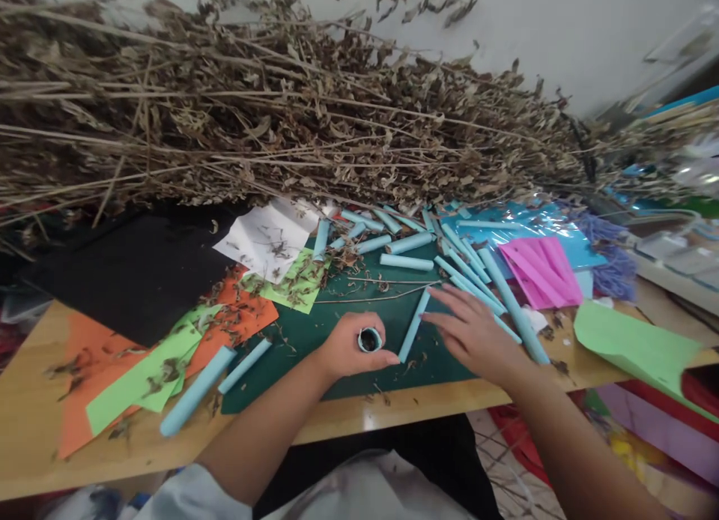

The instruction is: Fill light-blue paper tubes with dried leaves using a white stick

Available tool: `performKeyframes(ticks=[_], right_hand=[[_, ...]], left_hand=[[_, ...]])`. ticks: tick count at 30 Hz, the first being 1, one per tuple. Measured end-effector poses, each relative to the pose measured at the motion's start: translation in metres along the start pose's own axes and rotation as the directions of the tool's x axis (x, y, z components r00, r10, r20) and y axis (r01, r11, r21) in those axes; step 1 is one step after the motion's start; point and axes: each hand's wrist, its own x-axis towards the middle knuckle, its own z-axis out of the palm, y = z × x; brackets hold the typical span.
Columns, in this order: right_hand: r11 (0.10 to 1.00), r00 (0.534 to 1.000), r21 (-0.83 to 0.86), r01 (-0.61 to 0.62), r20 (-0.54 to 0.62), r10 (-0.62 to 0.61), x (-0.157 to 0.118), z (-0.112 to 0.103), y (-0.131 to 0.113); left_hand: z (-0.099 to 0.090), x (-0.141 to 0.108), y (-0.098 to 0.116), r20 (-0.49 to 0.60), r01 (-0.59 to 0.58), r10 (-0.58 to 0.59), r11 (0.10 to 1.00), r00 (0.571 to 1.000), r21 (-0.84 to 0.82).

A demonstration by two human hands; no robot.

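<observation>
My left hand (351, 348) is wrapped round an upright blue paper tube (369, 340), whose open top shows dark, crumbled matter inside. Just to its right, a thin blue paper roll (414, 325) lies slanted on the dark green mat (348, 381). My right hand (477, 333) is open, palm down, with its fingertips at the upper part of that roll; whether they press on it is hard to tell. Several more blue rolls (407, 262) lie behind both hands, and a long one (514, 306) runs beside my right hand.
A large heap of dried stalks and leaves (281, 115) spans the back. Black paper (140, 265), orange paper (95, 370) and green strips (146, 363) lie at left. Pink paper (542, 273) and a green sheet (634, 344) are at right. The wooden table's front edge (393, 415) is close.
</observation>
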Motion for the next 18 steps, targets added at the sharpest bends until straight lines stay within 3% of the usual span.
performKeyframes(ticks=[2,5,7,10,13,16,18], right_hand=[[0.999,0.999,0.003,0.04,0.022,-0.04,-0.008,0.013,0.003],[0.988,0.988,-0.04,-0.148,-0.047,0.146,-0.012,0.022,0.006],[0.963,0.965,-0.079,-0.259,0.015,0.261,-0.01,0.028,0.008],[0.938,0.934,0.003,-0.346,0.1,0.344,-0.004,0.035,0.01],[0.904,0.909,0.099,-0.415,0.089,0.408,0.003,0.029,0.012],[0.785,0.872,0.467,-0.406,-0.06,0.487,0.017,0.002,-0.002],[0.584,0.824,0.799,-0.144,-0.23,0.518,0.028,-0.023,-0.027]], left_hand=[[0.003,-0.001,-0.003,0.013,-0.041,0.04,0.999,0.999,0.011],[0.005,-0.002,-0.004,0.036,-0.081,0.08,0.996,0.996,0.027],[0.003,-0.001,-0.003,0.062,-0.104,0.102,0.994,0.993,0.032],[0.0,-0.001,-0.002,0.115,-0.1,0.098,0.995,0.988,0.018],[-0.003,-0.001,-0.003,0.158,-0.053,0.054,0.999,0.986,-0.012],[-0.004,-0.002,-0.003,0.196,-0.037,0.041,0.999,0.98,-0.024],[-0.004,-0.002,-0.004,0.2,-0.022,0.027,0.999,0.979,-0.024]])
